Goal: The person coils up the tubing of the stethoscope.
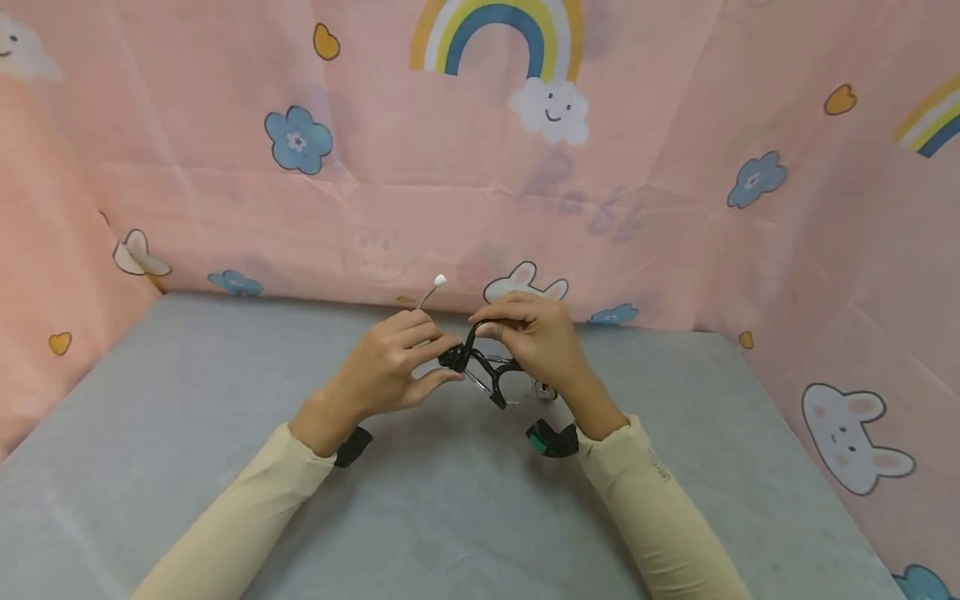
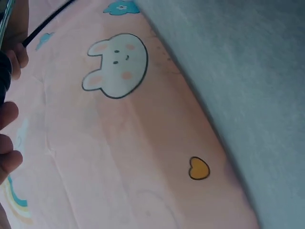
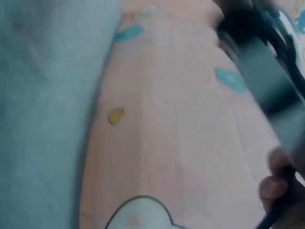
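A stethoscope with black tubing [image 1: 454,358] is held up over the grey table. My left hand [image 1: 393,358] grips a bundle where the tubing is wound around itself, thumb below and fingers above. A thin metal ear tube with a white ear tip [image 1: 440,280] sticks up behind that hand. My right hand [image 1: 540,337] pinches a loose length of the tubing [image 3: 281,200] between thumb and fingers. Between the hands show a black fork and metal rods. A small round metal part [image 1: 545,389] hangs below the right hand, partly hidden by it.
The grey tabletop [image 1: 420,517] lies under both forearms. Pink printed cloth [image 1: 450,192] stands behind the table and along its sides. A dark wrist device [image 1: 354,447] sits under the left wrist, another dark device [image 1: 553,439] under the right.
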A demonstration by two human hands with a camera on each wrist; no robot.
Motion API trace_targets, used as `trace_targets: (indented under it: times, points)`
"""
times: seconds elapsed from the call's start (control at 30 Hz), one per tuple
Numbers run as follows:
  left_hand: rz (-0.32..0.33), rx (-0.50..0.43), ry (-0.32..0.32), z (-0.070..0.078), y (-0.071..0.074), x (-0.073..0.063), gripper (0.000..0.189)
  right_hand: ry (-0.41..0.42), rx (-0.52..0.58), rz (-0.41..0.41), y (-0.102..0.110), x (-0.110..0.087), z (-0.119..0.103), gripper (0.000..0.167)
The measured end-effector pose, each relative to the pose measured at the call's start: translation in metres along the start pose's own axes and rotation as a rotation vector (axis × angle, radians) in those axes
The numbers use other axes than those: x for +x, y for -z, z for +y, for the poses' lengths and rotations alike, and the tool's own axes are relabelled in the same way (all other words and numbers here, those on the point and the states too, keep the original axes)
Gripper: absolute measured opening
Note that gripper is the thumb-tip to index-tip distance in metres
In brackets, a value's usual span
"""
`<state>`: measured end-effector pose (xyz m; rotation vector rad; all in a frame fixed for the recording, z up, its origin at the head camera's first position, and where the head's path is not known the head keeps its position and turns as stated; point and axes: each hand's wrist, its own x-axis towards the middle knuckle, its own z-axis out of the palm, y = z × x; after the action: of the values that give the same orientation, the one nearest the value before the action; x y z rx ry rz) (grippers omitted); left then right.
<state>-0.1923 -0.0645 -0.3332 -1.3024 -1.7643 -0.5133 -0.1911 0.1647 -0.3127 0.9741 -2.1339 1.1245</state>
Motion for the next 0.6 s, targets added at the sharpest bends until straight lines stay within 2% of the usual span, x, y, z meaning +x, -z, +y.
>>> trace_targets:
  times: [0.17,0.27,0.37,0.47,0.6]
  points:
    - [0.029,-0.099,0.031,-0.01,0.001,-0.004,0.035,-0.132,0.037,-0.077,0.005,0.005,0.003,0.016]
    - [0.041,-0.193,0.05,-0.011,0.002,-0.005,0.035,-0.221,0.072,-0.129,0.004,0.004,0.004,0.015]
    - [0.064,-0.268,0.051,-0.011,0.003,-0.006,0.035,-0.272,0.102,-0.18,-0.001,0.004,0.002,0.012]
    - [0.104,-0.285,0.056,-0.01,0.004,-0.006,0.036,-0.325,0.114,-0.201,-0.01,0.003,-0.003,0.01]
    - [0.134,-0.242,0.098,-0.008,0.006,-0.007,0.044,-0.395,0.135,-0.17,-0.018,0.004,-0.01,0.011]
